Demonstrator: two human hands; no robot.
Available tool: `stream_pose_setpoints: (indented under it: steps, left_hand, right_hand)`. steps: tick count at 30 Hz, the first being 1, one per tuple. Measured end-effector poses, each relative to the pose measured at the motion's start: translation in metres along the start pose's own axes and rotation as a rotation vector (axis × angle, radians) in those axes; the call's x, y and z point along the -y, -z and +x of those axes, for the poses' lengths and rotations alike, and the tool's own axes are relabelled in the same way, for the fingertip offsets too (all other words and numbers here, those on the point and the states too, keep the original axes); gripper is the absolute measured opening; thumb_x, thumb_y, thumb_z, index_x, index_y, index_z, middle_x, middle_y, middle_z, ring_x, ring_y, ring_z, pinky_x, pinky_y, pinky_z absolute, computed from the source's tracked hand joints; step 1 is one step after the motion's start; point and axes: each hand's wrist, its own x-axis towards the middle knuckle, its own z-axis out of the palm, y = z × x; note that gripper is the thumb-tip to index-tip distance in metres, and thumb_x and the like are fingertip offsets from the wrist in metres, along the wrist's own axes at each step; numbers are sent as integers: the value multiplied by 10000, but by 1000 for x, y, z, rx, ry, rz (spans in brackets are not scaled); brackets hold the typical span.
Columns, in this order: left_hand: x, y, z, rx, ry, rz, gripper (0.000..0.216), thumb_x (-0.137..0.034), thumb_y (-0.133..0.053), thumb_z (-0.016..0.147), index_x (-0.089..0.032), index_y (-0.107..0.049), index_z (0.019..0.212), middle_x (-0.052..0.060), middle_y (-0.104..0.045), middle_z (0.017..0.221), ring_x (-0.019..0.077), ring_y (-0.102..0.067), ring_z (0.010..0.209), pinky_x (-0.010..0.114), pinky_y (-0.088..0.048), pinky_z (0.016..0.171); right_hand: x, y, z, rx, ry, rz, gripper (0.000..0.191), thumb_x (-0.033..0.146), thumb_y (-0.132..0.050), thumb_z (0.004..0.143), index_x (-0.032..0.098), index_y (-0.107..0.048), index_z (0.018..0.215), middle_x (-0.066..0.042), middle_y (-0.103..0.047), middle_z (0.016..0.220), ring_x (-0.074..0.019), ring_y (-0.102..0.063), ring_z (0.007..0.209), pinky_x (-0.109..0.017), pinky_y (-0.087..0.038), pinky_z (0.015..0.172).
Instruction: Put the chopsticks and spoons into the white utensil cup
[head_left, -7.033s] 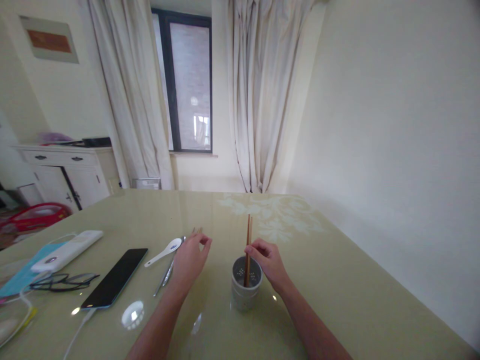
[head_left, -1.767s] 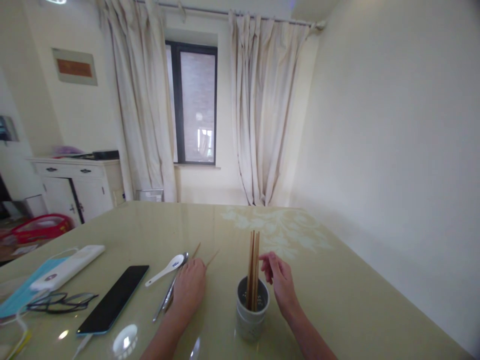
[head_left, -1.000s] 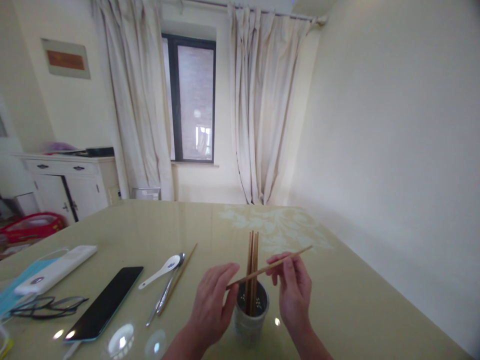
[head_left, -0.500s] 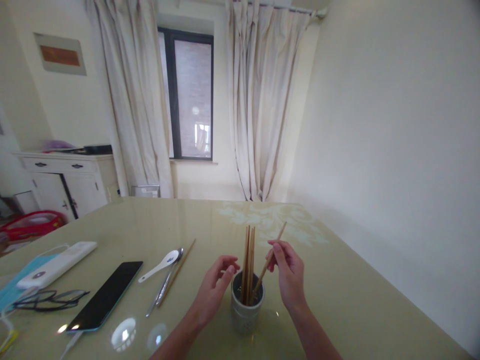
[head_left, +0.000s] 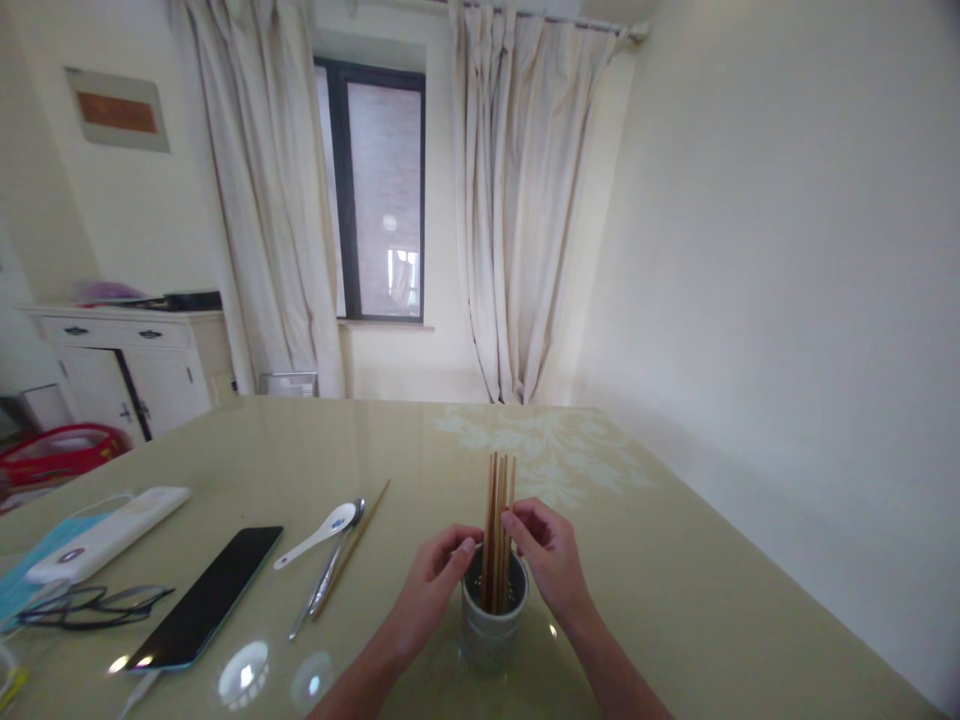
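Over the grey cup, the right hand pinches an upright chopstick; beside it, the left hand curves, thumb and fingers slightly apart.

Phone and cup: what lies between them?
Head view: from phone to cup come the white spoon, metal cutlery, a lone chopstick, then the left hand.
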Motion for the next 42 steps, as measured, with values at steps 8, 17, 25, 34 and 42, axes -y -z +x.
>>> stream_pose_setpoints:
  steps: [8,17,25,34,42]
  left_hand:
    - [10,69,17,-344,-47,1068,299,-237,-470,1010,-170,-758,1054,149,-775,1068,313,-697,1037,447,-533,949]
    - [32,109,13,-353,54,1679,388,-27,-443,964,-117,-805,1072,187,-753,1137,322,-696,1090,405,-547,930]
    - [34,106,13,-403,42,1642,375,-49,-428,964,-97,-796,1018,206,-769,1077,326,-729,1018,417,-572,876]
    - [12,93,25,-450,-17,798,296,-418,-560,984,-190,-748,966,91,-801,881,262,-753,811,348,-565,717]
    - [-44,27,2,-507,-453,120,227,-435,-687,984,-226,-735,1058,-4,-699,811,112,-619,616,213,-517,561]
  right_hand:
    - [-4,1,1,11,16,9,501,647,-795,856,164,-748,733,12,-584,590,-137,-504,537,-248,-397,501]
    - [-2,3,0,59,52,-1,478,618,-758,902,154,-817,806,-18,-621,663,-161,-532,610,-268,-424,562]
    - [-5,2,1,71,91,-8,507,605,-701,956,162,-751,715,-1,-556,651,-152,-497,603,-259,-399,544]
    - [-8,1,2,56,22,11,476,632,-762,893,162,-840,896,-59,-740,758,-195,-619,653,-298,-505,608]
    - [17,8,-8,-211,275,-111,354,526,-653,1015,219,-830,1030,-30,-681,739,-190,-597,654,-289,-494,600]
